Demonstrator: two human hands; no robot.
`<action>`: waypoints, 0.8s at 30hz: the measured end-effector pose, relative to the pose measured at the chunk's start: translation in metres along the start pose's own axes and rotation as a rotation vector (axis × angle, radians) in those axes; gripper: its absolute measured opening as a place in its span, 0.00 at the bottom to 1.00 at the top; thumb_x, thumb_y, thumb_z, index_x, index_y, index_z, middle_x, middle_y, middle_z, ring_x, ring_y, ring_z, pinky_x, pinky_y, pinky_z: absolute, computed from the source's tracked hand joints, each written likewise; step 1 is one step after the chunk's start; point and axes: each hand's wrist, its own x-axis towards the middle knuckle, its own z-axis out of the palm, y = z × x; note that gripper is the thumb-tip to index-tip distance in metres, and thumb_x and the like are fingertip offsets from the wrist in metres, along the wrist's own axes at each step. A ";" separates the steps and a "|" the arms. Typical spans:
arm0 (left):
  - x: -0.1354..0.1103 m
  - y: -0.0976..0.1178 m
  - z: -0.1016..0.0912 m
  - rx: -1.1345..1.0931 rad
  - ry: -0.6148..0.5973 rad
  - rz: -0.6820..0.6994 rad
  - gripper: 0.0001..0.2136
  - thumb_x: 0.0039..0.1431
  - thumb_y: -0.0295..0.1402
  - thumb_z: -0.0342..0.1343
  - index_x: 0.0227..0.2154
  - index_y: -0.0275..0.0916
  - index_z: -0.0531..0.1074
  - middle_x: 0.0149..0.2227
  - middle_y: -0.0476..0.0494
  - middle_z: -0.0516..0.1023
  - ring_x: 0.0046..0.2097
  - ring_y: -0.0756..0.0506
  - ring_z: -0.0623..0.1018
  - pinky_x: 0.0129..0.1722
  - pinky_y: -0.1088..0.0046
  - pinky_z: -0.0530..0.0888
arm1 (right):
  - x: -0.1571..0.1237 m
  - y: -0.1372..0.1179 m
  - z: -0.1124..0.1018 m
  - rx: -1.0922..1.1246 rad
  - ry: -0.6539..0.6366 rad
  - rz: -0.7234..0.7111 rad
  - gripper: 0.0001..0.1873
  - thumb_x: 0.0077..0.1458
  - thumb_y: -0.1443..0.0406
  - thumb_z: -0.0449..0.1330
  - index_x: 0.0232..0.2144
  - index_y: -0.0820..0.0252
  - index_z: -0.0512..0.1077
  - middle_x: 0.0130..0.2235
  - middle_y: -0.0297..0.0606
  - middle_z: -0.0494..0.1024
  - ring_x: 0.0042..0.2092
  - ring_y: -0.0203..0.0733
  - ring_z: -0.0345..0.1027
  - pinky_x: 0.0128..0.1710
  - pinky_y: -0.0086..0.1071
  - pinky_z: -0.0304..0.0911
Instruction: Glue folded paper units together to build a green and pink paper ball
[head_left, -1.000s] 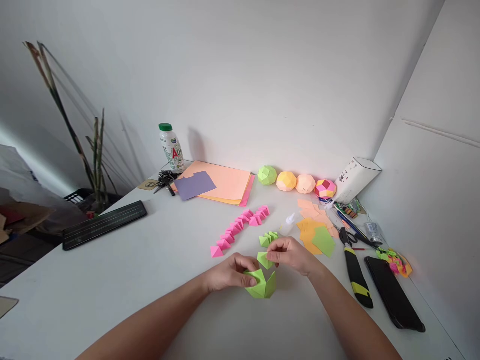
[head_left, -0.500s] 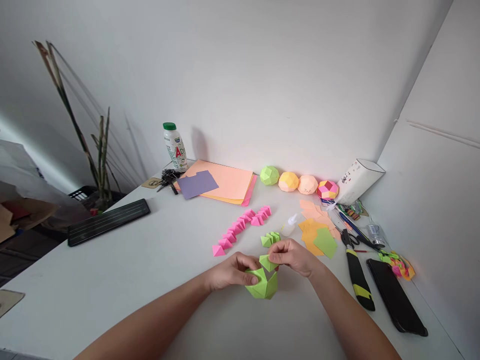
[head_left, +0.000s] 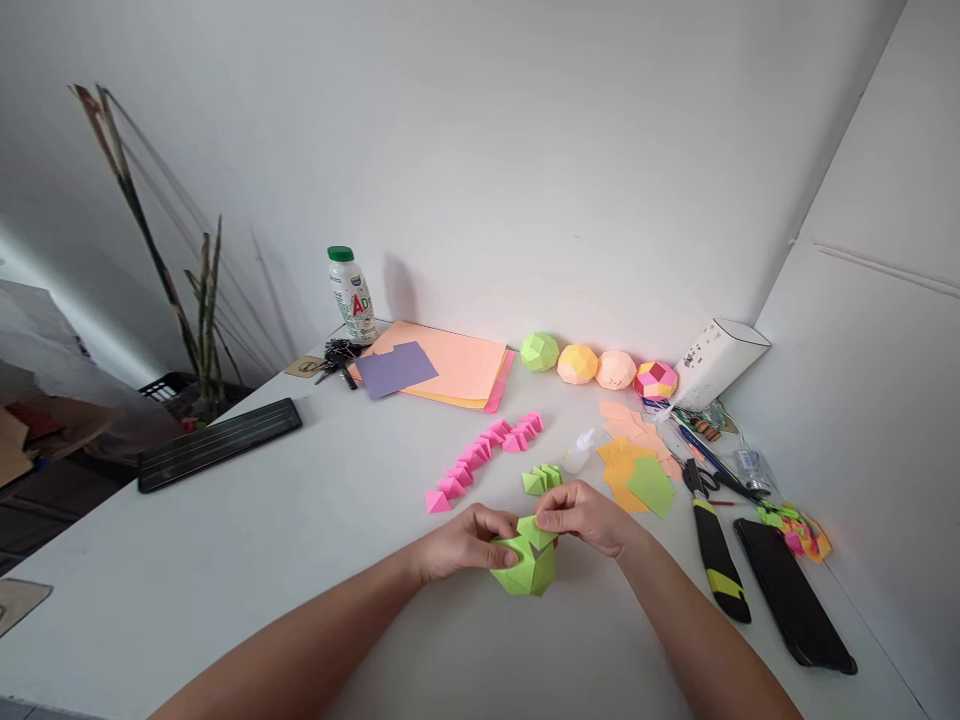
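My left hand (head_left: 471,545) grips a faceted green paper ball (head_left: 526,578) that has an opening at its top. Between the thumb and fingers of my right hand (head_left: 583,515) is a small folded green paper piece (head_left: 534,530), held over that opening. A dark gap shows between the piece and the ball. Just beyond my right hand lies a short row of folded green paper pieces (head_left: 535,482). Farther left, a long diagonal row of folded pink paper pieces (head_left: 475,457) rests on the table.
A small glue bottle (head_left: 578,456) and cut paper sheets (head_left: 625,472) lie beyond my right hand. To the right are a utility knife (head_left: 718,560), scissors (head_left: 701,478) and a black phone (head_left: 793,595). Finished paper balls (head_left: 577,364) line the wall beside stacked coloured paper (head_left: 457,360).
The small green piece in my right hand has tilted and come closer to the ball's opening, and the dark gap looks smaller. My left hand keeps its hold.
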 end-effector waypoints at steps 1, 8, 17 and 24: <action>0.000 0.000 0.000 0.006 0.001 0.003 0.09 0.42 0.34 0.67 0.23 0.33 0.77 0.31 0.45 0.75 0.34 0.46 0.73 0.34 0.70 0.69 | 0.000 0.000 0.000 -0.002 0.000 0.000 0.13 0.42 0.58 0.69 0.24 0.64 0.76 0.23 0.32 0.72 0.27 0.34 0.64 0.31 0.32 0.60; 0.000 0.000 0.001 0.046 0.012 -0.016 0.12 0.40 0.37 0.67 0.20 0.34 0.73 0.29 0.47 0.72 0.31 0.48 0.70 0.31 0.71 0.68 | -0.003 -0.003 0.007 -0.043 0.020 -0.002 0.12 0.42 0.59 0.68 0.23 0.63 0.76 0.22 0.31 0.71 0.27 0.34 0.63 0.31 0.32 0.60; 0.000 0.001 0.001 0.039 0.018 -0.008 0.12 0.41 0.36 0.66 0.19 0.34 0.71 0.27 0.48 0.69 0.30 0.49 0.69 0.31 0.71 0.67 | -0.006 -0.009 0.014 -0.104 0.051 -0.004 0.11 0.43 0.59 0.67 0.21 0.62 0.75 0.22 0.30 0.70 0.28 0.35 0.62 0.32 0.32 0.60; 0.000 -0.003 0.000 0.037 0.047 0.001 0.12 0.41 0.36 0.66 0.18 0.34 0.70 0.26 0.49 0.68 0.30 0.49 0.68 0.30 0.72 0.66 | -0.007 -0.007 0.012 -0.109 0.060 -0.001 0.11 0.43 0.59 0.67 0.21 0.61 0.74 0.22 0.30 0.69 0.28 0.35 0.61 0.33 0.32 0.60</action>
